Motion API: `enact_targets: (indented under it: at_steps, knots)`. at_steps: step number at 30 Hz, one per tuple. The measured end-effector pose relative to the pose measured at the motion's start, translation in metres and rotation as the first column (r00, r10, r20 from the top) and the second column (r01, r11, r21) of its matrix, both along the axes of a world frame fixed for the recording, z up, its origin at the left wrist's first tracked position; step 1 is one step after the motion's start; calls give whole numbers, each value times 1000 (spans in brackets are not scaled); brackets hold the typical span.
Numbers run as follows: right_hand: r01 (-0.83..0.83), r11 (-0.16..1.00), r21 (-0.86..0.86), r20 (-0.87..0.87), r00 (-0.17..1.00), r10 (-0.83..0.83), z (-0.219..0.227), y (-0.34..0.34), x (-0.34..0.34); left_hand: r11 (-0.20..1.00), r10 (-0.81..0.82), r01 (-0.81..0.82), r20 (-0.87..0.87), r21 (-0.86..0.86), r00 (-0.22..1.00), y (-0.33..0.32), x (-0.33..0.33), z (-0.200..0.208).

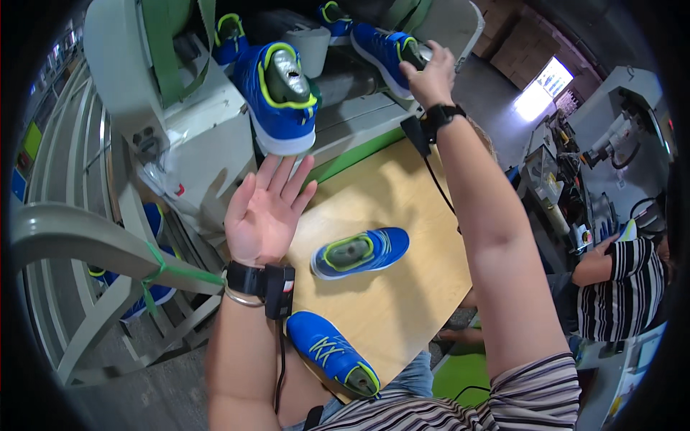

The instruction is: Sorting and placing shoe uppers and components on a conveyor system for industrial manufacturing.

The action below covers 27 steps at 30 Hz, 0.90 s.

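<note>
My left hand (269, 208) is palm up with its fingers stretched out, fingertips at the heel of a blue sneaker (277, 100). That sneaker has a yellow-green collar, a white sole and a dark green shoe last inside; it points away from me on the machine. My right hand (433, 75) is closed over the heel end of another blue sneaker (381, 50), also with a last in it. Between my arms, a third blue sneaker (392, 244) lies on the wooden board (431, 208). A fourth sneaker (327, 345) with yellow-green laces sits at the board's near edge.
Grey machine housing (172, 136) with green straps (162, 50) stands ahead. A curved grey rail (108, 230) and a rack with more blue sneakers (147, 302) are at left. At right, a person in a striped shirt (622, 294) sits by a cluttered bench (560, 187).
</note>
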State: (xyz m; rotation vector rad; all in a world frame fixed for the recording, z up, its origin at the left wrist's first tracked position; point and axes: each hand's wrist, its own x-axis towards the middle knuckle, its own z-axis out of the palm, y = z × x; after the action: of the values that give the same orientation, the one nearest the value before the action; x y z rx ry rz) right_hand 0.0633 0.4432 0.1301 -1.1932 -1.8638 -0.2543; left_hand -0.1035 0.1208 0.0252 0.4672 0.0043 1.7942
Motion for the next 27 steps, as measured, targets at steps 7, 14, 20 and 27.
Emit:
enact_targets:
  at_steps: [7,14,20,27]
  knots:
    - [-553,474,-685,53,612,789,-120,-194,54,999,30,-32,-44,-30,999,0,4,7]
    - [-652,-42,-757,-560,615,555,-141,-251,106,953,-122,-27,-467,-301,876,1,11,2]
    - [-753,135,-644,-743,658,127,-124,-265,134,917,-396,-77,-917,-392,-54,-17,83,-56]
    - [-641,214,-737,-580,763,286,-164,-376,149,901,-403,-220,-909,-374,-107,-7,90,-51]
